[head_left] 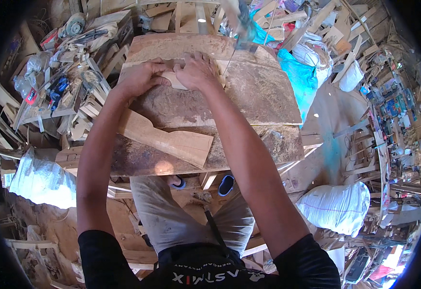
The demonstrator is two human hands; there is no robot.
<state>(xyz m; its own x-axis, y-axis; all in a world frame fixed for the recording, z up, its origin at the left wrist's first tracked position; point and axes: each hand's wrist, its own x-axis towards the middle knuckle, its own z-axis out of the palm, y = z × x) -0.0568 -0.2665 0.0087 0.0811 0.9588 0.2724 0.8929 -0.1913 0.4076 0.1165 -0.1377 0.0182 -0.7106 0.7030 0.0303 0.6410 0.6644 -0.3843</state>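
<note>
On the tabletop, both hands pressing down on a small pale wood piece, thin saw blade standing at two o'clock, curved plank lying at six o'clock.

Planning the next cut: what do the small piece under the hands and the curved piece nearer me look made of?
Small piece: pale bare wood, apparently unfinished and freshly cut. Curved piece: light brown wood, visible grain, matte, no varnish apparent. Both lie on a rough, dusty worktable.
</note>
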